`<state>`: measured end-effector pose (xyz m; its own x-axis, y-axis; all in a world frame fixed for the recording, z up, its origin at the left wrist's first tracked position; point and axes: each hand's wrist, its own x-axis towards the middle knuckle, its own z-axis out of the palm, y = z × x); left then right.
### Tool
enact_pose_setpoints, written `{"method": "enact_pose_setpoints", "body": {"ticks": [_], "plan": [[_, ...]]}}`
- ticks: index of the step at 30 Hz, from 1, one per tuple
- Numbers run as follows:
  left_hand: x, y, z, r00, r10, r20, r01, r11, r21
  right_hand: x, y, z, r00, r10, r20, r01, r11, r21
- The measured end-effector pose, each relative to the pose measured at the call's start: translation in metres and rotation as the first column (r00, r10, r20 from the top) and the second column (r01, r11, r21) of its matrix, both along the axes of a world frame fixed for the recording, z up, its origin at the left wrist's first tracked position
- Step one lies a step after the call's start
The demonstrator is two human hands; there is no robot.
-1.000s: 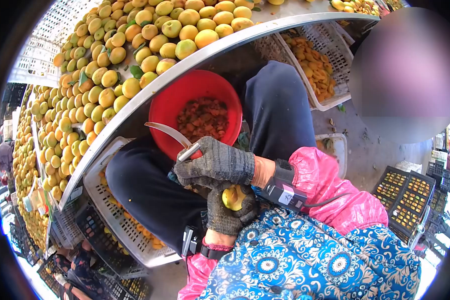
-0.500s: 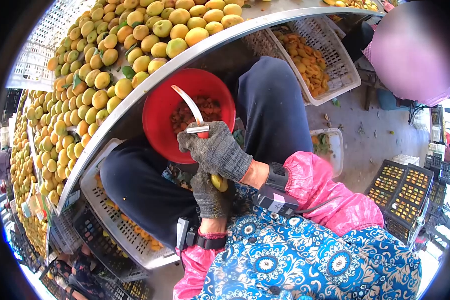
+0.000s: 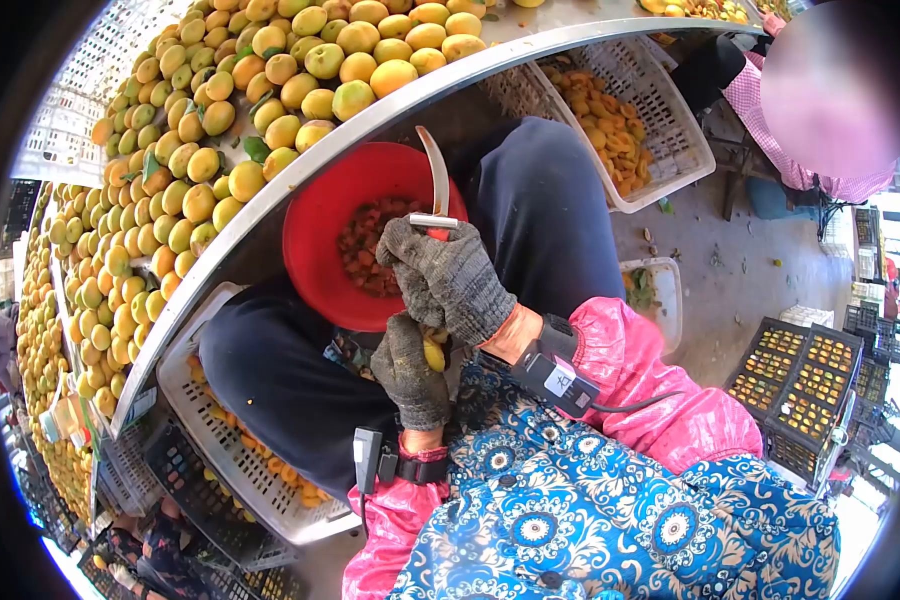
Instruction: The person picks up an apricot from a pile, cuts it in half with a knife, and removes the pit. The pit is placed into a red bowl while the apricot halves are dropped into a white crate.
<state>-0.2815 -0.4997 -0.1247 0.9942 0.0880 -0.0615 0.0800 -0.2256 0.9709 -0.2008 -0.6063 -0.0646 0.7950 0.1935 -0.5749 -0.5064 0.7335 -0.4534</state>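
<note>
Plainly, knife [image 3: 437, 168] in right hand [image 3: 452, 278].

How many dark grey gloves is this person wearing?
2: one on the right hand, holding a curved knife; one on the left hand, with a partly hidden fruit.

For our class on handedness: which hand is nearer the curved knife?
Right: the right hand grips the curved knife; the left hand is below it in the picture.
</note>
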Motion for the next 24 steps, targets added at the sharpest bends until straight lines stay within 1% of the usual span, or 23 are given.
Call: {"method": "enact_pose_setpoints", "body": {"ticks": [1, 2, 3, 4, 5, 6, 7, 8, 9, 11, 12, 13, 15, 16, 17, 19, 20, 21, 22, 23, 24], "plan": [[0.002, 0.000, 0.003, 0.989, -0.030, 0.147, 0.004, 0.985, 0.170, 0.000, -0.001, 0.000, 0.999, 0.002, 0.044, -0.001, 1.000, -0.020], [0.004, -0.001, 0.004, 0.955, -0.083, 0.286, -0.019, 0.942, 0.335, 0.000, 0.000, 0.000, 0.999, 0.003, 0.047, -0.002, 1.000, -0.018], [0.005, -0.001, 0.002, 0.953, -0.082, 0.292, -0.022, 0.941, 0.336, -0.001, 0.000, 0.001, 0.989, 0.023, 0.145, -0.001, 0.989, -0.145], [0.004, -0.001, -0.001, 0.989, -0.013, 0.148, 0.000, 0.997, 0.082, -0.001, 0.000, 0.002, 0.970, 0.054, 0.239, 0.012, 0.963, -0.268], [0.004, -0.002, -0.002, 1.000, 0.015, -0.011, -0.016, 0.984, -0.180, 0.000, -0.001, 0.004, 0.968, 0.055, 0.244, 0.012, 0.964, -0.267], [0.004, -0.002, -0.003, 1.000, 0.015, -0.006, -0.016, 0.984, -0.179, 0.000, -0.003, 0.007, 0.946, 0.007, 0.325, 0.070, 0.972, -0.225], [0.006, -0.002, 0.000, 0.995, 0.035, -0.094, -0.067, 0.928, -0.367, 0.001, -0.005, 0.010, 0.915, -0.043, 0.401, 0.123, 0.976, -0.177], [0.006, -0.002, 0.004, 0.982, 0.038, -0.184, -0.133, 0.835, -0.534, 0.003, -0.008, 0.020, 0.908, -0.057, 0.416, 0.208, 0.922, -0.328], [0.008, 0.000, 0.009, 0.983, 0.044, -0.179, -0.134, 0.836, -0.532, 0.005, -0.017, 0.018, 0.913, 0.001, 0.407, 0.165, 0.913, -0.374], [0.013, 0.008, 0.017, 0.971, -0.044, -0.233, -0.127, 0.734, -0.667, 0.009, -0.022, 0.009, 0.859, 0.007, 0.513, 0.156, 0.948, -0.276], [0.016, 0.010, 0.014, 0.968, -0.020, -0.249, -0.176, 0.652, -0.737, -0.002, -0.030, 0.012, 0.725, 0.294, 0.623, 0.210, 0.767, -0.606], [0.020, 0.009, 0.016, 0.970, -0.014, -0.243, -0.176, 0.650, -0.739, -0.010, -0.033, 0.017, 0.762, 0.421, 0.492, -0.003, 0.762, -0.648], [0.022, 0.006, 0.027, 0.946, 0.051, -0.320, -0.293, 0.553, -0.780, -0.025, -0.029, 0.017, 0.677, 0.637, 0.369, -0.134, 0.600, -0.789], [0.022, 0.004, 0.040, 0.986, -0.001, -0.168, -0.093, 0.833, -0.546, -0.031, -0.026, 0.009, 0.602, 0.759, 0.247, -0.070, 0.359, -0.931], [0.021, 0.004, 0.039, 0.986, -0.001, -0.168, -0.092, 0.833, -0.546, -0.038, -0.026, 0.005, 0.627, 0.747, 0.218, -0.115, 0.366, -0.923], [0.019, 0.006, 0.032, 0.924, -0.041, -0.379, -0.280, 0.603, -0.747, -0.039, -0.028, -0.009, 0.631, 0.673, 0.387, 0.014, 0.488, -0.873], [0.018, 0.006, 0.025, 0.920, -0.025, -0.391, -0.299, 0.601, -0.741, -0.040, -0.029, -0.016, 0.631, 0.673, 0.387, 0.015, 0.489, -0.872], [0.016, 0.009, 0.022, 0.920, -0.026, -0.390, -0.297, 0.602, -0.741, -0.040, -0.030, -0.022, 0.590, 0.690, 0.420, 0.065, 0.478, -0.876], [0.015, 0.014, 0.023, 0.915, -0.088, -0.395, -0.247, 0.651, -0.718, -0.039, -0.030, -0.022, 0.545, 0.708, 0.449, 0.116, 0.467, -0.877], [0.016, 0.019, 0.024, 0.905, -0.146, -0.400, -0.195, 0.694, -0.693, -0.039, -0.032, -0.020, 0.541, 0.710, 0.451, 0.117, 0.468, -0.876], [0.019, 0.023, 0.026, 0.907, -0.139, -0.398, -0.197, 0.694, -0.692, -0.040, -0.035, -0.016, 0.495, 0.774, 0.396, 0.168, 0.362, -0.917]]}}
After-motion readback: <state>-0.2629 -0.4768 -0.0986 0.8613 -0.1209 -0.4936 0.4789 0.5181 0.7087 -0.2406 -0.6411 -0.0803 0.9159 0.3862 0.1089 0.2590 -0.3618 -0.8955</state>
